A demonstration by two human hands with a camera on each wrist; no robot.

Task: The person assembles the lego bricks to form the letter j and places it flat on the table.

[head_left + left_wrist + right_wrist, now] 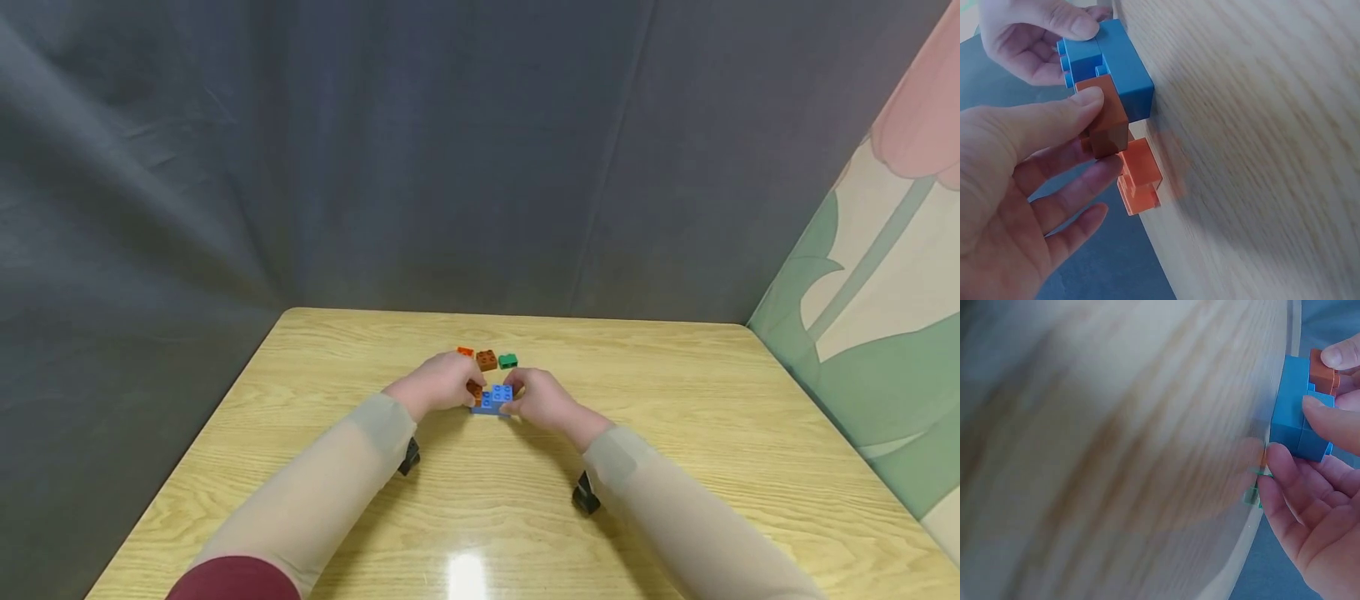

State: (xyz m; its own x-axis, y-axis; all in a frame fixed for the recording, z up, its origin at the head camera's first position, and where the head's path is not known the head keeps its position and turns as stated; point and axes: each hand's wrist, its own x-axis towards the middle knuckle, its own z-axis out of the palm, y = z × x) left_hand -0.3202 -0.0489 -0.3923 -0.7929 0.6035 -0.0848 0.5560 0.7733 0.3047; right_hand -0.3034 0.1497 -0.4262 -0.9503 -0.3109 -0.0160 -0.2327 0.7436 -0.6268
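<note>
1. From our head view we see both hands meeting at a blue brick stack (492,400) near the middle of the wooden table (675,467), with a loose brown brick (487,360), a green brick (507,361) and an orange brick (465,352) just behind.
2. Our left wrist view adds what the head view hides: our left hand (1016,187) pinches a small brown brick (1105,122) between thumb and fingers, against the blue stack.
3. Our right hand (1319,506) clamps the blue stack between thumb and fingers; the stack rests on the table.
</note>
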